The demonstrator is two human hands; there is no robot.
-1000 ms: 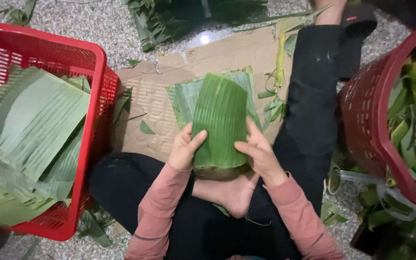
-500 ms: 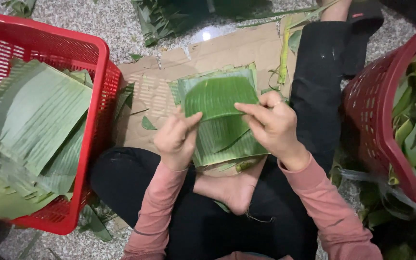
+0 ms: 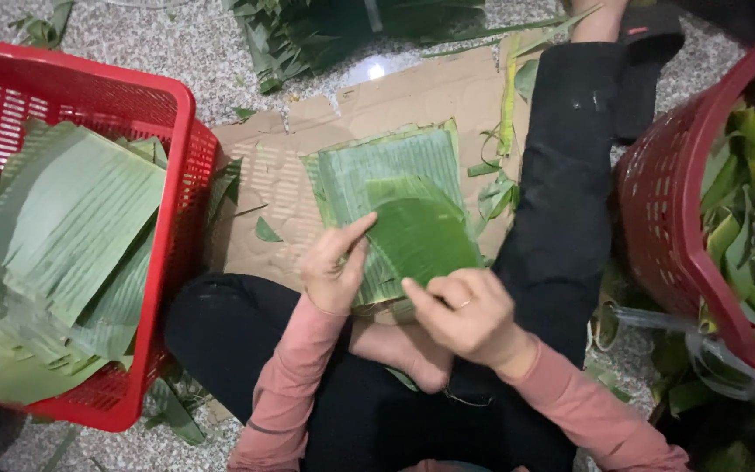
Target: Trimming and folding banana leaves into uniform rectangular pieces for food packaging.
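A stack of cut banana leaf pieces [image 3: 369,170] lies on a cardboard sheet [image 3: 412,96] in front of my crossed legs. On top of it sits a darker green leaf piece [image 3: 421,236], partly folded over. My left hand [image 3: 332,267] pinches its left edge with thumb and fingers. My right hand [image 3: 469,315] is curled at the leaf's near right corner and grips it. Both arms wear pink sleeves.
A red plastic basket [image 3: 181,140] on the left holds several flat banana leaf pieces [image 3: 63,245]. A second red basket [image 3: 657,218] on the right holds long uncut leaves. A pile of leaves [image 3: 334,26] lies on the speckled floor beyond the cardboard. Leaf scraps [image 3: 500,192] lie about.
The leaf held upright and bent over a second ago has come down flat onto the stack. Both hands have moved nearer to me, to its near edge.
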